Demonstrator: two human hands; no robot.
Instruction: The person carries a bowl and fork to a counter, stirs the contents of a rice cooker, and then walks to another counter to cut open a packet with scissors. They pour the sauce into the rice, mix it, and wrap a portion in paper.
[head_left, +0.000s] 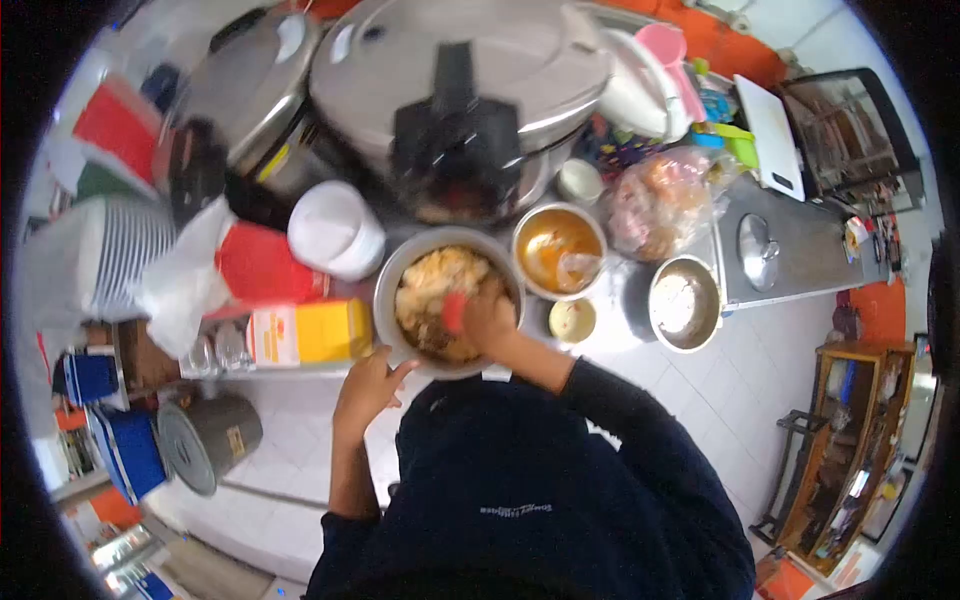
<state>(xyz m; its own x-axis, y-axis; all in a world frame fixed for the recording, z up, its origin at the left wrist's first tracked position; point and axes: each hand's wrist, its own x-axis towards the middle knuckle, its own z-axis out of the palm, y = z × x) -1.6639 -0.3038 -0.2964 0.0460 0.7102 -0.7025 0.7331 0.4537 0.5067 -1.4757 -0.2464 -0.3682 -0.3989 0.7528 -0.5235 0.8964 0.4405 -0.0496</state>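
A round metal pot [383,310] stands at the counter's near edge with pale yellow and brown food [440,280] in it. My right hand [488,318] reaches into the pot, its fingers closed round a red utensil [454,312] that touches the food. Just outside the pot's lower left rim is my left hand [370,385], thumb and fingers apart, holding nothing. Right of the pot sits a metal bowl [545,250] with orange liquid and a piece of clear plastic. Below that bowl is a small yellowish cup [572,321].
Large lidded cookers [460,60] fill the back. On the left stand a white tub [337,230] and a yellow carton [333,331]. A plastic bag of food [660,200] and an emptier metal pot [685,304] lie to the right.
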